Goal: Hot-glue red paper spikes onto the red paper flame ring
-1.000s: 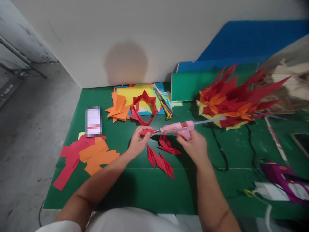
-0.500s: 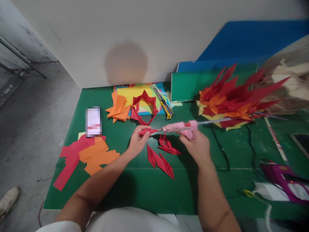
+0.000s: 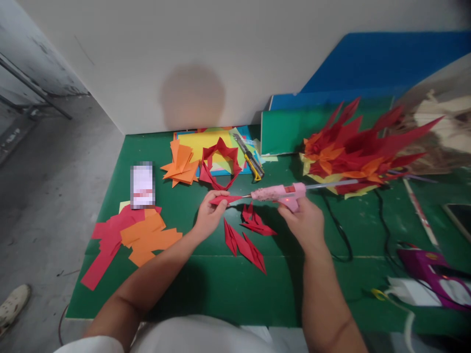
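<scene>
Hands worked over a green table [image 3: 191,289]. The left hand [image 3: 208,215] pinched a folded red paper point [image 3: 225,199] between thumb and fingers, closed tight on it, just above the table near its middle. The right hand [image 3: 304,221] was wrapped around the grip of a pink glue gun [image 3: 281,192], held level, its nozzle at 9 o'clock and touching the tip of the paper point. More red folded points [image 3: 246,242] lay on the table between the two hands, at 6 o'clock from the nozzle. A red paper ring [image 3: 220,166] sat at 12 o'clock from the left hand, orange folded pieces [image 3: 181,166] just beside it. A yellow box cutter [image 3: 250,158] lay at 11 o'clock from the gun. A red and orange spiky paper bundle [image 3: 353,152] stood at 2 o'clock. Flat red and orange strips [image 3: 132,234] lay at 9 o'clock.
</scene>
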Tool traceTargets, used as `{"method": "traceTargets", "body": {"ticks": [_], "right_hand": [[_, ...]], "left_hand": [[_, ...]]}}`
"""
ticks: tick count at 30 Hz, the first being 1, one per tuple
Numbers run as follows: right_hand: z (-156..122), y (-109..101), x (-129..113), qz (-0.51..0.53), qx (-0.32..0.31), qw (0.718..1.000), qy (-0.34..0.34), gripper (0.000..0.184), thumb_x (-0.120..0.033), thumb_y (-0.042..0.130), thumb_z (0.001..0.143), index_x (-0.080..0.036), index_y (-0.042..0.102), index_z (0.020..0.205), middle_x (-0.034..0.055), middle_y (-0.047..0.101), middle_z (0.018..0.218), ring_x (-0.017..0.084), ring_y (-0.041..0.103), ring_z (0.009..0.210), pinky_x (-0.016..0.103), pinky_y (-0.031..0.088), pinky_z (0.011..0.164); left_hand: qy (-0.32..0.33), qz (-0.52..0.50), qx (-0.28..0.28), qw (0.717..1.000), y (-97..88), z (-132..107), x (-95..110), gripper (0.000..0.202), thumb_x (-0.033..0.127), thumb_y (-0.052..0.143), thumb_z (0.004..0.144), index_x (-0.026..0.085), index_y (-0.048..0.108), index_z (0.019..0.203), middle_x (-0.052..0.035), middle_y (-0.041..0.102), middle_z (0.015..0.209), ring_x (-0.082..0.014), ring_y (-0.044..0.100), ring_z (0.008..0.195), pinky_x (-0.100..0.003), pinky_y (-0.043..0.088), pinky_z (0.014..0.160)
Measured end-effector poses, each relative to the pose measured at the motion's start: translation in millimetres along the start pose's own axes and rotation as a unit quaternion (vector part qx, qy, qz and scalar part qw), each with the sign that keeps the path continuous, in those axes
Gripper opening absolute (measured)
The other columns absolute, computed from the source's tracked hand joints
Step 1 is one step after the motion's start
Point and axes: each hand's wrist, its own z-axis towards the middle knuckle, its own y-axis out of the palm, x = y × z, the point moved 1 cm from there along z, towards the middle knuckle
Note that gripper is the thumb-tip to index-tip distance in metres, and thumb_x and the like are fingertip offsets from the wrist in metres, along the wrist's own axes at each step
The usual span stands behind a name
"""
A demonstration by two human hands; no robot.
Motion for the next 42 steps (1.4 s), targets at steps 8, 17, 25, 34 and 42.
{"method": "traceTargets", "body": {"ticks": [8, 17, 25, 34, 42], "right_hand": [[0, -1, 4, -0.006, 0.016, 1.0, -0.003, 0.018, -0.039, 0.052, 0.066, -0.023, 0.045, 0.06, 0.0004, 0.047, 0.055, 0.016, 0.042, 0.053, 0.027, 0.03, 0.051], [3, -2, 5, -0.02, 0.006, 0.999, 0.039, 0.027, -0.049, 0.058, 0.066, -0.022, 0.053, 0.068, -0.0009, 0.047, 0.054, 0.017, 0.042, 0.05, 0.028, 0.028, 0.049], [8, 6, 26, 0.082, -0.017, 0.993, 0.088, 0.049, -0.063, 0.057, 0.071, -0.019, 0.057, 0.09, 0.0031, 0.06, 0.07, 0.018, 0.052, 0.056, 0.029, 0.038, 0.053], [12, 13, 30, -0.008, -0.02, 0.999, 0.026, 0.051, -0.065, 0.047, 0.078, -0.016, 0.06, 0.081, 0.0083, 0.058, 0.068, 0.02, 0.047, 0.058, 0.032, 0.035, 0.057], [12, 19, 30, -0.041, -0.013, 0.999, 0.006, 0.046, -0.058, 0.05, 0.081, -0.013, 0.062, 0.083, 0.0103, 0.059, 0.07, 0.023, 0.05, 0.063, 0.035, 0.037, 0.061]], "left_hand": [[-0.013, -0.022, 0.0, 1.0, 0.9, 0, 1, 0.027, 0.043, 0.063, 0.081, 0.019, 0.063, 0.093, -0.0053, 0.061, 0.097, -0.0139, 0.058, 0.079, -0.028, 0.048, 0.076], [-0.021, -0.062, 0.005, 0.998, -0.8, 1, 2, 0.032, 0.046, 0.065, 0.079, 0.019, 0.061, 0.095, -0.0034, 0.061, 0.094, -0.0111, 0.059, 0.074, -0.027, 0.051, 0.074], [0.015, -0.095, 0.054, 0.994, 0.1, 2, -2, 0.041, 0.046, 0.072, 0.072, 0.022, 0.048, 0.095, 0.0004, 0.054, 0.09, -0.0099, 0.057, 0.073, -0.027, 0.053, 0.07], [0.073, -0.093, 0.1, 0.988, -9.6, 10, 4, 0.029, 0.045, 0.065, 0.08, 0.022, 0.051, 0.09, -0.0004, 0.051, 0.089, -0.0094, 0.053, 0.072, -0.024, 0.051, 0.067], [0.083, -0.044, 0.105, 0.99, -11.8, 9, -7, 0.023, 0.044, 0.054, 0.088, 0.022, 0.055, 0.092, -0.0024, 0.054, 0.091, -0.0126, 0.054, 0.081, -0.025, 0.047, 0.076]]}}
